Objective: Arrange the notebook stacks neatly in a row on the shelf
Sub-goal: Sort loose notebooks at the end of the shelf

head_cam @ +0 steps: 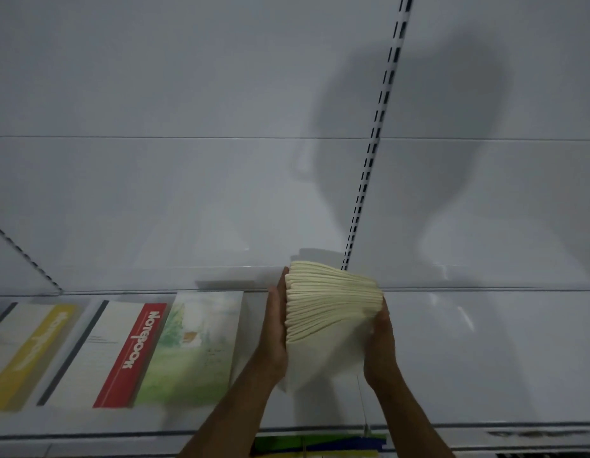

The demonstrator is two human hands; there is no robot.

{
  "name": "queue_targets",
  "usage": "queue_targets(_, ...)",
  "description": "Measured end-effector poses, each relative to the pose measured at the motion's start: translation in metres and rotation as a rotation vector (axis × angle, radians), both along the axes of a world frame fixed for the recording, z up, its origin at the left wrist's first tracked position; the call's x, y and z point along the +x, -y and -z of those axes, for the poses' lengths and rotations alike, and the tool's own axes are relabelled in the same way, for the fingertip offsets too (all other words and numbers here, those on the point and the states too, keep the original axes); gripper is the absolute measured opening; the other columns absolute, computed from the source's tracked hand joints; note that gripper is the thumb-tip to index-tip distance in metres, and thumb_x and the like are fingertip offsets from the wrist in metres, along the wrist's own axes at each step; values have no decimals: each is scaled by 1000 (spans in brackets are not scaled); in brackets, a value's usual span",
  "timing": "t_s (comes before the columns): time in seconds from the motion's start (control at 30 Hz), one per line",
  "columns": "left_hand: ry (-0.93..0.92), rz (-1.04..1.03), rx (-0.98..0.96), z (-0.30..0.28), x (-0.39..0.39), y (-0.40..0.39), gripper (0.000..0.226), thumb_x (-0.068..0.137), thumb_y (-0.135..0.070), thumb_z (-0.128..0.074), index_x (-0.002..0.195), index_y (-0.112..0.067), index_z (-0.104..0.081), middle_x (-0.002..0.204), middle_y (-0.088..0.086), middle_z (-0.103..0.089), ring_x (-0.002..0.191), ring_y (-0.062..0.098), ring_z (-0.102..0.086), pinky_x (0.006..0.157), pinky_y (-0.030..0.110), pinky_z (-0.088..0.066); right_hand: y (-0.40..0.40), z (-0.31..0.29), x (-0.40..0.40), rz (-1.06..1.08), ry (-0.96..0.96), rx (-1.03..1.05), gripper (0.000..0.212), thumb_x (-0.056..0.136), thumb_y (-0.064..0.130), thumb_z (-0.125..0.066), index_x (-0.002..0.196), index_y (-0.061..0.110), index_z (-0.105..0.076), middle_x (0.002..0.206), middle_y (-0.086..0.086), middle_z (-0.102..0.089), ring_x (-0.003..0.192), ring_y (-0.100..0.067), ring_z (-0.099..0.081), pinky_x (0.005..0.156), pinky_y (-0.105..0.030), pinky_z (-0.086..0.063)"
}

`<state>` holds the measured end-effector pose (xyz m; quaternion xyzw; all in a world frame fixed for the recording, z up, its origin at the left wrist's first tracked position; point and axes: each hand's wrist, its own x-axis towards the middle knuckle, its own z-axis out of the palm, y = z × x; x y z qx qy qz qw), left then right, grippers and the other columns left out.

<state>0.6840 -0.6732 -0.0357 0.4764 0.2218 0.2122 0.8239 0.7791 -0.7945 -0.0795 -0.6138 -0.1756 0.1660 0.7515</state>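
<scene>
Left hand (276, 328) and right hand (383, 342) clasp a cream notebook stack (330, 309) above the white metal shelf (485, 358), beside a red-striped notebook (111, 352).

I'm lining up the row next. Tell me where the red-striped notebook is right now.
In the head view, the red-striped notebook lies on the shelf, left of centre, between the yellow-striped notebook and the landscape-cover notebook.
</scene>
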Motion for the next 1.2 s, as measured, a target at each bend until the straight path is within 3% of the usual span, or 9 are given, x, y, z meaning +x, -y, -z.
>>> queue_targets(0.07,-27,-5,-18,1,0,0,50,102,-42,-21,123,-24,-62,122,4,-66,115,17,-61,94,33,-49,-5,0,-3,94,63,15,54,75,75,-46,114,40,-59,108,14,-66,104,-6,-60,97,-48,-46)
queue_targets(0.2,-32,4,1,3,1,-8,49,101,-44,-18,138,-30,-47,134,-4,-59,124,15,-55,104,34,-41,-4,-4,-8,151,77,74,55,64,87,-47,104,52,-63,101,21,-67,97,2,-61,85,-19,-48)
queue_targets(0.33,-45,8,60,11,-1,-9,46,103,-37,-14,129,-31,-51,130,-5,-62,115,4,-60,95,23,-47,0,3,-10,76,116,-5,78,68,88,-40,121,31,-51,112,21,-64,107,-2,-58,89,-27,-44)
queue_targets(0.43,-63,26,62,3,2,-10,46,103,-36,-14,134,-31,-47,124,-13,-65,107,-2,-62,85,14,-50,2,5,-6,42,100,-17,83,66,89,-41,123,29,-49,115,15,-63,107,-1,-57,91,-29,-45)
queue_targets(0.6,-54,129,30,-14,2,1,47,103,-38,-13,97,-37,-60,82,-24,-72,79,-9,-68,67,9,-52,-3,-3,-5,96,89,4,82,66,88,-44,122,27,-50,114,18,-62,108,1,-57,91,-21,-43)
queue_targets(0.73,-50,106,17,-16,-1,4,47,103,-38,-8,95,-37,-55,76,-28,-70,73,-13,-66,62,6,-50,2,1,-8,94,115,14,96,66,88,-43,131,17,-46,122,7,-59,113,-3,-56,93,-14,-44)
queue_targets(0.93,-70,121,-19,2,1,-3,51,100,-51,-13,117,-36,-58,115,-13,-69,108,2,-63,92,20,-48,5,4,-7,113,119,22,97,65,89,-43,129,16,-48,119,3,-60,109,-3,-57,97,-29,-45)
queue_targets(1.07,-60,112,16,-4,1,0,43,102,-42,-15,105,-40,-59,91,-25,-72,85,-9,-67,69,8,-52,4,0,-6,110,130,50,84,69,85,-44,123,21,-50,110,19,-65,107,0,-58,91,-15,-46)
queue_targets(1.2,-104,36,72,7,-2,-2,45,102,-42,-25,138,-28,-48,131,-3,-61,117,8,-59,101,29,-45,5,5,-9,96,129,28,82,71,86,-40,123,23,-49,113,20,-63,110,-3,-57,91,-14,-45)
